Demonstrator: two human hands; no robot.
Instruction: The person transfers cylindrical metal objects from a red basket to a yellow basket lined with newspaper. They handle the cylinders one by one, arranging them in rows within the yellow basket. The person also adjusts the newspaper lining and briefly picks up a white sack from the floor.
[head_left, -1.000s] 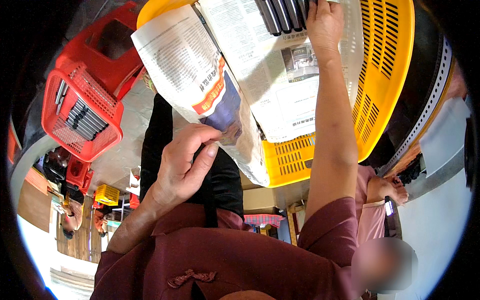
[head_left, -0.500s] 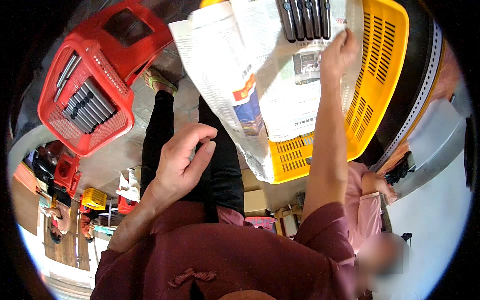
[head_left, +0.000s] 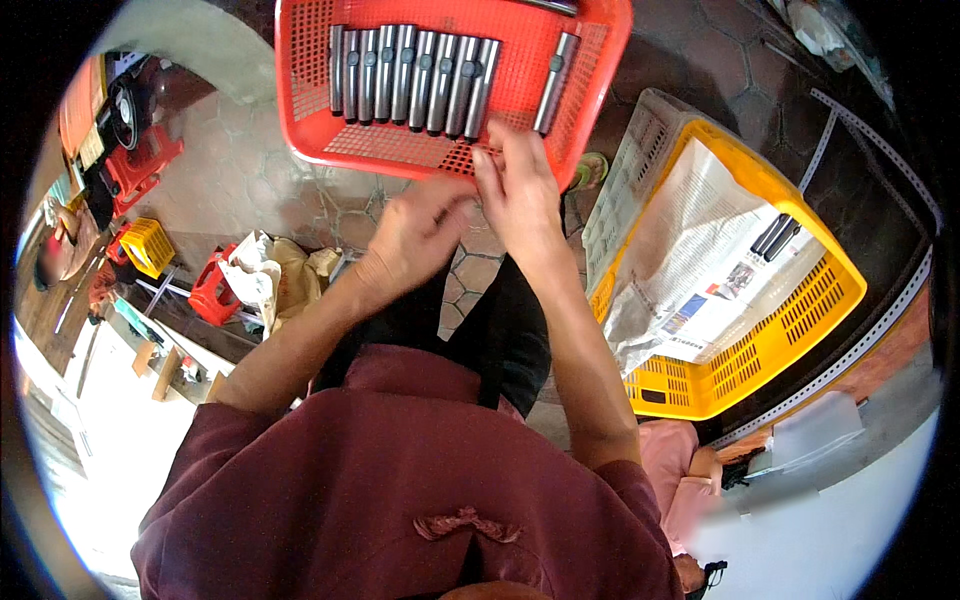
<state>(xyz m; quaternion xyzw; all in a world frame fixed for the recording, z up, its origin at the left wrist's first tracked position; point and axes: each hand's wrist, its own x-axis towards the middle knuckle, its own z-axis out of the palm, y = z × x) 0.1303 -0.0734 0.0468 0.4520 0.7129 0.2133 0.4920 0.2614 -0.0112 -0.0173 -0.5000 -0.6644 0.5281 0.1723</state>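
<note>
Shiny tubes (head_left: 406, 75) are lined up in a red basket (head_left: 520, 60), one set apart; at its near rim the right hand (head_left: 522, 190) is held, thumb and fingers narrowly parted; the curled left hand's (head_left: 415, 225) grip cannot be told.

In the basket (head_left: 520, 80) at the far middle, row of tubes (head_left: 404, 75) left, lone tube (head_left: 555, 85) right; by its near rim, left hand (head_left: 418, 228) and right hand (head_left: 522, 200); to the right, crate (head_left: 740, 378) with newspaper (head_left: 690, 230) inside, other tubes (head_left: 774, 239) on that; left, bag (head_left: 285, 285)
</note>
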